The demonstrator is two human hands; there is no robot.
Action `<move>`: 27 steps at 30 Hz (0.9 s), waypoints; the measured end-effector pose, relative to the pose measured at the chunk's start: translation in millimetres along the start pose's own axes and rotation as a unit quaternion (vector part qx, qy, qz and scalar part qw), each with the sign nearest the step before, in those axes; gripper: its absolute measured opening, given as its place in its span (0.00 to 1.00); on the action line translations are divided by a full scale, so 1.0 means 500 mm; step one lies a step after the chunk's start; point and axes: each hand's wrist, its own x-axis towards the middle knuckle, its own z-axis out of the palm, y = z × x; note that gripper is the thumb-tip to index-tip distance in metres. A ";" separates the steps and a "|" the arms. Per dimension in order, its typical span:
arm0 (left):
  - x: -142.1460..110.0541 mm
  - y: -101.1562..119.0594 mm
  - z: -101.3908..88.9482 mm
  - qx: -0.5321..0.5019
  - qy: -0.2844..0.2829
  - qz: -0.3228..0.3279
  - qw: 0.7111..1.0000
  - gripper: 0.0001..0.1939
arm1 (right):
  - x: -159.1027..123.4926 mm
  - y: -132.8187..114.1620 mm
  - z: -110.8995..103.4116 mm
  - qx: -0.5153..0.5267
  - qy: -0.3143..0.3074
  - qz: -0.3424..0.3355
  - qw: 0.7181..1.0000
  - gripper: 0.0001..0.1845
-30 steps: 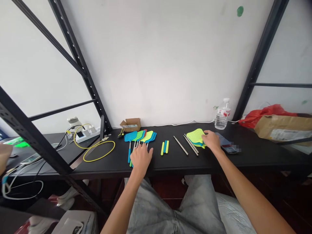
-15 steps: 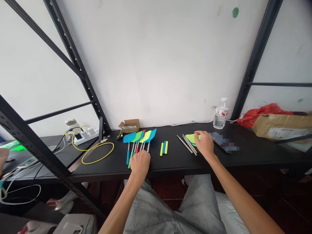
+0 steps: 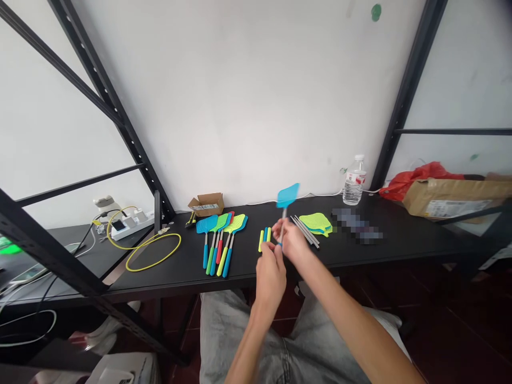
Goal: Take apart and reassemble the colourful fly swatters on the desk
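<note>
- One blue fly swatter [image 3: 288,196] is between both hands, with its head upward, just right of the three loose handles [image 3: 261,240].
- Right hand [image 3: 295,240]: the fingers are closed narrowly around the swatter's grey shaft.
- Left hand [image 3: 271,274]: the fingers pinch together at its lower end; the exact contact is hidden.
- These hands partly cover the loose handles from view.
- Right of the loose handles lie several grey rods [image 3: 307,232], then a stack of swatter heads [image 3: 316,222], yellow above blue.
- Farther right of them are a pixelated item [image 3: 358,226], a water bottle [image 3: 354,181] and a large carton [image 3: 456,197].
- Left of the loose handles, six swatters [image 3: 220,245] lie side by side, with a small cardboard box [image 3: 206,205] behind; farther left, a yellow cable [image 3: 138,248].
</note>
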 end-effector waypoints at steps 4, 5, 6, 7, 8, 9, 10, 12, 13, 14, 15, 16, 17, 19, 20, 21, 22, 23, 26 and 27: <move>0.007 -0.024 -0.015 0.030 -0.009 0.000 1.000 0.14 | 0.044 -0.099 -0.063 0.014 0.021 -0.062 0.998 0.09; 0.024 -0.029 -0.022 0.076 0.001 -0.014 0.997 0.14 | 0.044 -0.115 -0.079 -0.009 -0.005 -0.051 0.999 0.06; 0.046 -0.036 -0.030 0.125 0.018 -0.024 0.992 0.13 | 0.040 -0.125 -0.093 -0.033 -0.021 -0.037 0.999 0.07; 0.071 -0.042 -0.036 0.168 0.034 -0.027 0.985 0.13 | 0.034 -0.129 -0.105 -0.055 -0.034 -0.022 0.998 0.10; 0.096 -0.050 -0.042 0.201 0.039 -0.028 0.978 0.13 | 0.027 -0.128 -0.113 -0.070 -0.040 -0.008 0.997 0.14; 0.118 -0.057 -0.046 0.222 0.037 -0.029 0.974 0.13 | 0.021 -0.123 -0.118 -0.078 -0.040 0.004 0.996 0.15; 0.135 -0.063 -0.048 0.237 0.031 -0.025 0.971 0.13 | 0.015 -0.116 -0.120 -0.082 -0.040 0.016 0.996 0.14; 0.154 -0.073 -0.051 0.255 0.007 -0.011 0.967 0.14 | 0.010 -0.098 -0.118 -0.089 -0.050 0.034 0.994 0.13; 0.156 -0.076 -0.052 0.258 -0.002 -0.002 0.966 0.14 | 0.008 -0.089 -0.115 -0.098 -0.061 0.036 0.993 0.15; 0.155 -0.076 -0.053 0.254 -0.003 0.007 0.967 0.15 | 0.005 -0.081 -0.109 -0.111 -0.074 0.036 0.990 0.16; 0.153 -0.075 -0.055 0.237 0.003 0.016 0.971 0.17 | 0.002 -0.073 -0.102 -0.127 -0.088 0.037 0.987 0.18; 0.151 -0.071 -0.056 0.202 0.013 0.022 0.979 0.19 | -0.004 -0.066 -0.093 -0.144 -0.103 0.041 0.983 0.19; 0.150 -0.066 -0.056 0.146 0.019 0.025 0.989 0.21 | -0.011 -0.059 -0.083 -0.159 -0.119 0.051 0.979 0.20; 0.154 -0.053 -0.051 -0.016 -0.013 0.014 1.000 0.23 | -0.029 -0.045 -0.058 -0.178 -0.159 0.093 0.966 0.21; 0.157 -0.047 -0.046 -0.105 -0.039 0.000 0.994 0.23 | -0.039 -0.038 -0.045 -0.180 -0.182 0.117 0.960 0.21; 0.161 -0.041 -0.040 -0.185 -0.057 -0.014 0.981 0.22 | -0.049 -0.030 -0.032 -0.176 -0.201 0.134 0.954 0.22; 0.165 -0.036 -0.034 -0.249 -0.057 -0.026 0.967 0.22 | -0.059 -0.023 -0.020 -0.172 -0.213 0.145 0.951 0.22; 0.168 -0.033 -0.027 -0.295 -0.040 -0.031 0.954 0.22 | -0.067 -0.017 -0.011 -0.167 -0.217 0.148 0.950 0.22; 0.171 -0.032 -0.018 -0.359 0.038 -0.020 0.932 0.23 | -0.081 -0.001 0.005 -0.158 -0.220 0.137 0.953 0.21; 0.170 -0.034 -0.018 -0.365 0.046 -0.014 0.930 0.23 | -0.082 0.003 0.007 -0.158 -0.221 0.133 0.953 0.20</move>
